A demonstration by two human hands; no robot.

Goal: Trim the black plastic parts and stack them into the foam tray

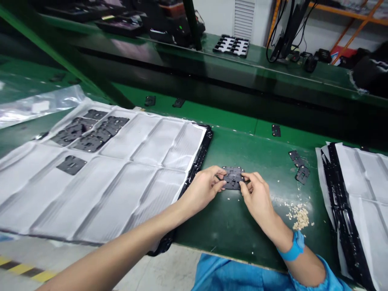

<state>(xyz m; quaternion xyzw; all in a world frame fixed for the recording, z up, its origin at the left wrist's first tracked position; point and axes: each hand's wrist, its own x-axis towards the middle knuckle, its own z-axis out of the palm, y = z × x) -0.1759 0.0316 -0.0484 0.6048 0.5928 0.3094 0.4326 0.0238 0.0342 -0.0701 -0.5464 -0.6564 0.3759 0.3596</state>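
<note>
Between my two hands is a flat black plastic part (233, 178) with small cutouts, held just over the green table or resting on it; I cannot tell which. My left hand (210, 182) pinches its left edge between thumb and fingers. At the opposite edge my right hand (256, 192) grips it the same way, a blue band around that wrist. Small brass-coloured pieces lie in a loose pile (301, 217) to the right of my right hand. Beyond them are a few similar black parts (302, 174) on the table.
A large compartment tray lined with white sheet (145, 137) fills the left side, with several black parts (103, 133) in its far compartments. Stacked lined trays (339, 202) stand at the right. A green belt (227, 121) crosses behind, carrying scattered parts. A green post (69, 56) slants at upper left.
</note>
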